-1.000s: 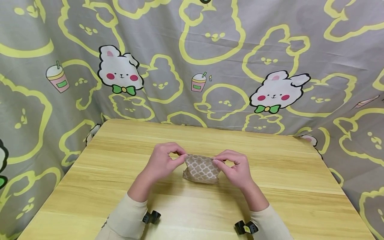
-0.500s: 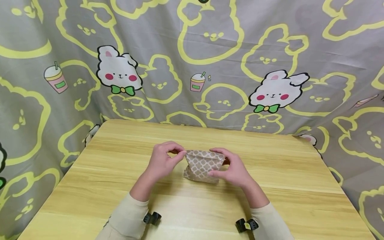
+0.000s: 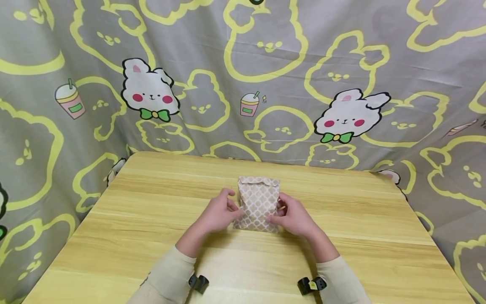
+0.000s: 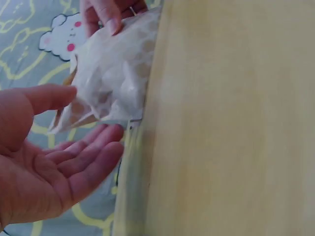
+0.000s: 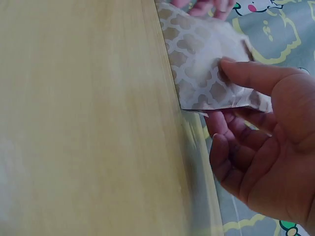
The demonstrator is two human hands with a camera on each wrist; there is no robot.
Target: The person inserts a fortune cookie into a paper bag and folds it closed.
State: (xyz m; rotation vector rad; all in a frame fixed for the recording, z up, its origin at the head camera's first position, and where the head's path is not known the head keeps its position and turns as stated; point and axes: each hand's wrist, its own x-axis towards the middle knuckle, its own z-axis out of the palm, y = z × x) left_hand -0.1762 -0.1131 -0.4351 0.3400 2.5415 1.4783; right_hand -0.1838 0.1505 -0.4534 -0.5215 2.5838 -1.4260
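A small brown paper bag with a white lattice pattern stands upright on the table, its top edge folded over toward me. At its right side my right hand holds it, thumb on the front face and fingers bent round behind the edge. My left hand is at the bag's left side with fingers extended and spread. In the left wrist view the left thumb reaches the bag's side edge, while the other fingers lie apart from it. What is inside the bag is hidden.
The light wood table extends around the bag on all sides. Behind and beside it hangs a grey curtain with yellow outlines and cartoon rabbits. Black wrist cameras sit at both sleeves.
The bag's top has come up from leaning toward me to upright, showing its folded edge. My left hand has released the top corner and lowered; the right moved from the top corner to the side.
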